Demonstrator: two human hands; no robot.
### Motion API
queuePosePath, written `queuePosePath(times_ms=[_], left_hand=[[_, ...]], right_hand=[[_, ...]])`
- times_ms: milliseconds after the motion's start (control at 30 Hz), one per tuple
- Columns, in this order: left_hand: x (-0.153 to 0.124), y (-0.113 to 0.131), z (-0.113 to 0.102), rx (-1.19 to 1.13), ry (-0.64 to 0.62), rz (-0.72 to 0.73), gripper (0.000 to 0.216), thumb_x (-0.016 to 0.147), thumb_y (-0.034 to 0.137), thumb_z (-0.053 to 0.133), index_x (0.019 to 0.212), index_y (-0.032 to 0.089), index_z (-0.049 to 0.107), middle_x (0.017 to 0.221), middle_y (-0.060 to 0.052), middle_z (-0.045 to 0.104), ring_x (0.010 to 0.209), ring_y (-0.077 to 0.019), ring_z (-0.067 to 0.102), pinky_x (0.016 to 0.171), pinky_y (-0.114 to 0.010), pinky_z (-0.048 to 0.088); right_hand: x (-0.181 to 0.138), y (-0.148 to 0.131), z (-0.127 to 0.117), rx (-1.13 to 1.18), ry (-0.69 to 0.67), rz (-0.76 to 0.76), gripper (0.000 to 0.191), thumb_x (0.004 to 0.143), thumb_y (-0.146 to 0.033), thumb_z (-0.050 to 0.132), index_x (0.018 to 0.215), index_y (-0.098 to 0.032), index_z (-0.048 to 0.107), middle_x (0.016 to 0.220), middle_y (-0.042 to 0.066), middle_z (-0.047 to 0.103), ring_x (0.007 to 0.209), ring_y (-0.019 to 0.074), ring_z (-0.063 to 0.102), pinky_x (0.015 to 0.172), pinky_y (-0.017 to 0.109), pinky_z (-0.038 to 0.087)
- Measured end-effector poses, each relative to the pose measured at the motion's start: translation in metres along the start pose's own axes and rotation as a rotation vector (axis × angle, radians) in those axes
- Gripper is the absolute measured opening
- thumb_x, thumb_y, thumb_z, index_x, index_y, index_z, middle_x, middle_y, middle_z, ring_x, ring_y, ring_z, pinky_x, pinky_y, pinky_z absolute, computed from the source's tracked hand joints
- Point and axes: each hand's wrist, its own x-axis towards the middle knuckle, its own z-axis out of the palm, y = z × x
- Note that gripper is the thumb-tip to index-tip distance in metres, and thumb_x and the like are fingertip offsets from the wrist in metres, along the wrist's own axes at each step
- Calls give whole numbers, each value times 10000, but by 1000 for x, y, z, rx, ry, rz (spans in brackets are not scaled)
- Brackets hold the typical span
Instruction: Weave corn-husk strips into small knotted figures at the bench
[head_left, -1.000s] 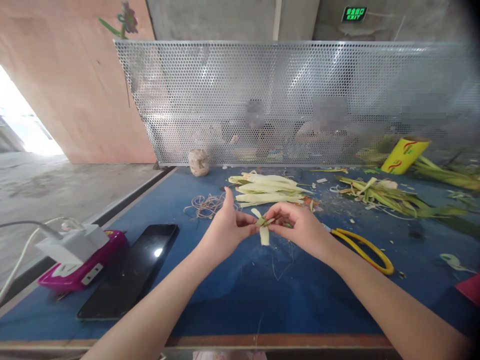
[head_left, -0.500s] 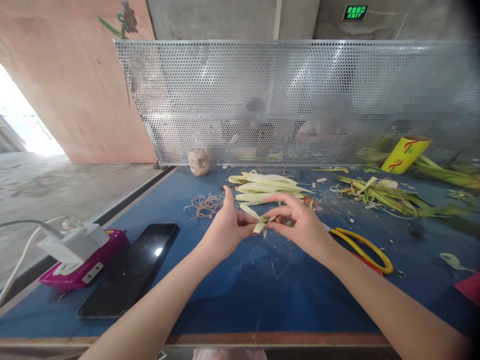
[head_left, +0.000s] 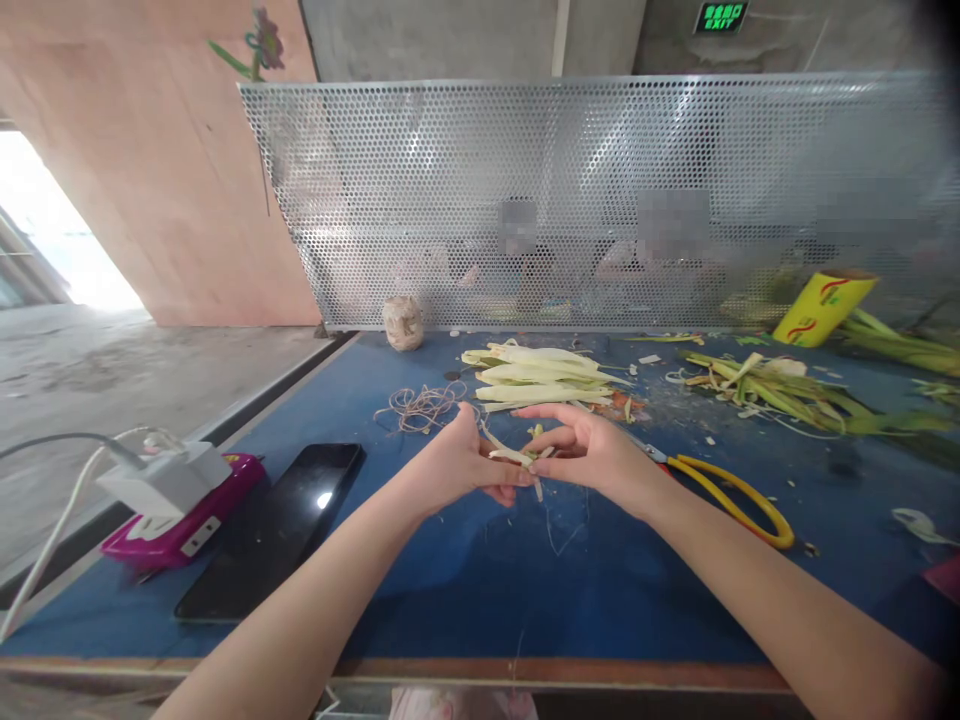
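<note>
A small knotted piece of pale corn husk, with short strips sticking out, is between my hands above the blue table. My right hand pinches it between thumb and fingers. My left hand has its fingers closed at the piece's left side, with the thumb raised. Just beyond lies a pile of pale green husks. A loose coil of thin twine sits past my left hand. Scissors with yellow and red handles lie beside my right forearm, which partly covers them.
At the left are a black phone and a magenta power strip with a white plug. A perforated metal screen stands along the back, people behind it. Green husk scraps, a yellow roll and a wrapped lump lie farther off.
My left hand has turned over the husk piece, fingers now lower and farther under. The husk piece's strips point differently. The whole view has shifted slightly.
</note>
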Motion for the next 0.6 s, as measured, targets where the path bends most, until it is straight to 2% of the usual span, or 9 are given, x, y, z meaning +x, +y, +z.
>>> queuePosePath(times_ms=[100, 300, 500, 600], left_hand=[[0, 1, 2, 0, 18, 16, 1251, 520, 179, 809, 1331, -14, -125, 541, 1, 653, 459, -134, 595, 489, -253, 508], [0, 1, 7, -64, 100, 97, 1262, 546, 119, 786, 1364, 66, -173, 575, -4, 673, 487, -132, 607, 539, -271, 509], [-1, 3, 7, -243, 7, 129, 1145, 630, 75, 734, 1376, 107, -134, 651, -32, 699, 538, -123, 635, 567, -253, 522], [-1, 3, 6, -286, 6, 86, 1026, 663, 98, 718, 1383, 105, -13, 660, -33, 697, 581, -125, 649, 606, -260, 537]], right_hand=[[0, 0, 1, 49, 9, 5, 476, 683, -162, 665, 1125, -209, 494, 851, 13, 672, 681, 107, 608, 648, 246, 465], [3, 2, 0, 158, 86, 11, 401, 680, -174, 665, 1051, -222, 520, 798, -5, 637, 569, 71, 542, 509, 200, 417], [4, 0, 3, 365, 123, -35, 390, 643, -156, 696, 999, -207, 545, 747, -17, 602, 494, 48, 479, 437, 186, 370], [4, 0, 3, 384, 144, -66, 397, 651, -157, 702, 1010, -219, 545, 759, -21, 607, 542, 56, 507, 462, 180, 388]])
